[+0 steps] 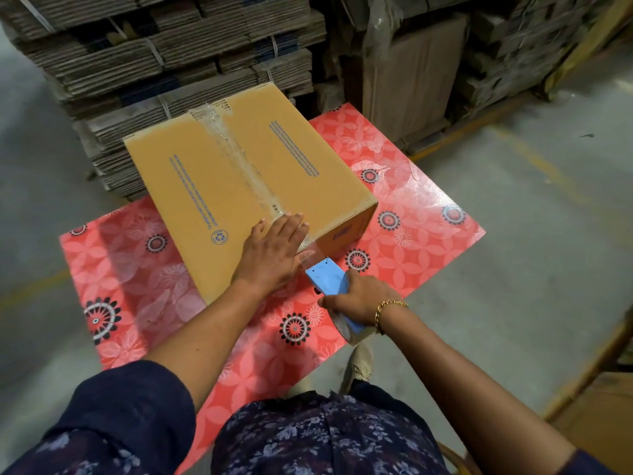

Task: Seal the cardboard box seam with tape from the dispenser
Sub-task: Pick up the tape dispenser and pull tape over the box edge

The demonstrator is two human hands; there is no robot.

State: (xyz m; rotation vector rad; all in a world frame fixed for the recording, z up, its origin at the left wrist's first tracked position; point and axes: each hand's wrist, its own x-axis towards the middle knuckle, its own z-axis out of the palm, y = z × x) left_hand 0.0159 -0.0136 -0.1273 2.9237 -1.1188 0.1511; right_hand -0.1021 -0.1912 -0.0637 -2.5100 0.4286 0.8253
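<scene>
A closed brown cardboard box (219, 186) with blue print lies on a red flowered mat. Clear tape (236, 156) runs along its middle seam from the far edge to the near edge. My left hand (274, 252) lies flat, fingers spread, on the near end of the seam at the box's edge. My right hand (359, 298) grips a light blue tape dispenser (327, 277) just off the box's near corner. A short stretch of clear tape runs from the dispenser's tip up to the box edge, beside my left fingertips.
The red flowered mat (411, 207) covers a grey concrete floor. Tall stacks of flattened, strapped cardboard (154, 56) stand right behind the box. More cardboard bundles and a wooden pallet edge (462, 128) are at the back right. My foot (358, 365) shows below the dispenser.
</scene>
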